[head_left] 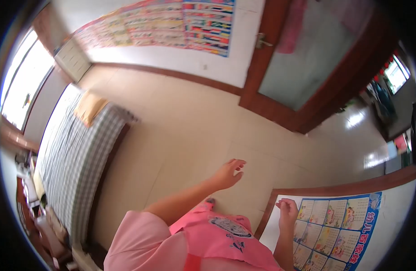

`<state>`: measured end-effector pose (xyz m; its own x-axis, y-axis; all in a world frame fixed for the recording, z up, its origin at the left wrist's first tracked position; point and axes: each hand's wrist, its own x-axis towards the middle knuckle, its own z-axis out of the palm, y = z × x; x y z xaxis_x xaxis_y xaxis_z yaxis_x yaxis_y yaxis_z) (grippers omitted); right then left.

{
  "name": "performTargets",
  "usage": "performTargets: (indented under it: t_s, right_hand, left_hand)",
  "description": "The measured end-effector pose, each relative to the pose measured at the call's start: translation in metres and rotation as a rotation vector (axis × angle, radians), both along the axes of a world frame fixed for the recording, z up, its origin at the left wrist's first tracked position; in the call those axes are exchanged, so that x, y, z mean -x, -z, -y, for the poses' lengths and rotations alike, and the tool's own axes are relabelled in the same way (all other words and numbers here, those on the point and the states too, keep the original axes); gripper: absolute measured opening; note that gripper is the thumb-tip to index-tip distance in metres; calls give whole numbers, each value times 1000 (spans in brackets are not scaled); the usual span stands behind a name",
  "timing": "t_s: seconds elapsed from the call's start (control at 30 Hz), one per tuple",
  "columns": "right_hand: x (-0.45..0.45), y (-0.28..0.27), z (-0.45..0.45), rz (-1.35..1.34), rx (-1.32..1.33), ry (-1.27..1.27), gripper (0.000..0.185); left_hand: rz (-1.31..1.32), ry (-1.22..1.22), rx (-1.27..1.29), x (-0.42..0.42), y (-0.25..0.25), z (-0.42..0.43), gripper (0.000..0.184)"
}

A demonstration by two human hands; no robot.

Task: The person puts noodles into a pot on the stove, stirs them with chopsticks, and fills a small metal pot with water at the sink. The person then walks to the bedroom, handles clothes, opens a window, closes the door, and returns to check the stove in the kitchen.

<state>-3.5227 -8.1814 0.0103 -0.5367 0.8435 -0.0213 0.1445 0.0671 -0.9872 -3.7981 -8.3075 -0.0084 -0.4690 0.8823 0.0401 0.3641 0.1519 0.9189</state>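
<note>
My left hand (229,174) is held out in front of me over the tiled floor (172,131), its fingers slightly curled and apart, with nothing in it. To the right, my right hand (287,209) is raised near the wall poster (332,226), fingers loosely bent; no object shows in it. Between the arms is a pink apron (217,239) with a printed round design. A foot (210,203) shows partly beyond the apron.
A bed with a checked cover (77,158) stands at the left, a yellow cloth (90,107) on its far end. A wooden door with a glass panel (302,67) stands open at the upper right. A long chart (172,27) hangs on the far wall.
</note>
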Motion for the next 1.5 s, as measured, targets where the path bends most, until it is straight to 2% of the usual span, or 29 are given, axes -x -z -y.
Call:
performTargets:
  t_s: [0.1,0.13,0.17,0.23,0.37,0.5,0.57,0.63,0.67,0.73,0.87,0.9,0.93,1.0,1.03,1.07,1.1,1.13,1.17,1.2,1.23,1.3,1.33,1.37,1.4,1.43,1.47,1.5]
  right_hand:
    - [23,-2,-68,52,-16,37,7]
    - [26,5,-108,29,-26,91,7]
    - [35,11,-164,60,-31,58,9]
    - [52,25,-222,108,-112,7,12]
    - [107,31,-348,-9,-69,27,12]
    - [159,-15,-468,42,-213,-82,9]
    - [181,-25,-510,-12,-157,-52,8]
    - [199,-23,-552,-82,-102,-42,7]
    - [213,-19,-578,-76,-121,-38,7]
    - [240,-23,-633,-72,-155,-9,8]
    - [287,-31,-750,75,-277,16,10]
    - [297,-33,-774,47,-235,27,10]
    - [307,-36,-790,20,-183,26,11]
    - [322,-43,-831,66,-311,-19,11]
    - [328,-42,-846,90,-353,19,11]
    - [335,-41,-859,110,-397,42,10]
    - [346,-45,-871,87,-295,42,9]
    - [352,-48,-880,75,-188,36,9]
    - [361,-55,-886,164,-122,17,9]
    - [373,-56,-899,260,-68,-14,9]
    - [373,-36,-908,254,-87,-119,9]
    - [385,0,-942,-41,-89,-227,8]
    - [391,4,-946,-36,-90,-329,8]
    - [406,4,-954,-31,-247,-358,9]
    - [421,1,-958,-50,-405,-385,12]
    - [437,-8,-961,-72,-404,-479,12]
    - [454,-20,-962,31,-438,-555,9]
    - [466,-29,-958,135,-469,-622,9]
  left_hand:
    - [-67,10,-7,51,-8,-81,37]
    - [-123,8,8,68,-12,-132,37]
    - [-136,28,3,89,-12,-190,37]
    - [-227,-40,5,127,-20,-248,38]
    - [-393,-83,18,207,-16,-374,43]
    - [-461,-109,-13,270,-25,-501,47]
    - [-564,-68,-30,307,-28,-551,49]
    - [-718,-41,-21,343,-31,-604,46]
    - [-671,-63,-29,366,-26,-634,44]
    - [-745,-70,-13,410,-33,-695,44]
    - [-952,-141,-45,502,-12,-797,45]
    - [-839,-150,-13,513,-20,-813,45]
    - [-835,-160,-5,525,-10,-820,45]
    - [-859,-135,105,558,10,-832,47]
    - [-801,-152,250,565,14,-837,49]
    - [-920,-123,183,573,22,-837,47]
    - [-925,-153,315,566,7,-842,46]
    - [-903,-152,289,570,11,-845,46]
    - [-837,-145,334,573,12,-849,46]
    - [-835,-172,356,556,-15,-853,46]
    - [-936,-171,296,562,6,-847,47]
    - [-863,-148,386,554,-19,-849,50]
    - [-833,-158,390,552,-15,-846,52]
    - [-886,-215,341,552,-9,-845,51]
    - [-802,-253,387,548,-10,-843,51]
    - [-685,-250,515,544,-26,-849,52]
    - [-672,-393,380,545,-4,-853,53]
    - [-673,-450,342,533,-10,-849,52]
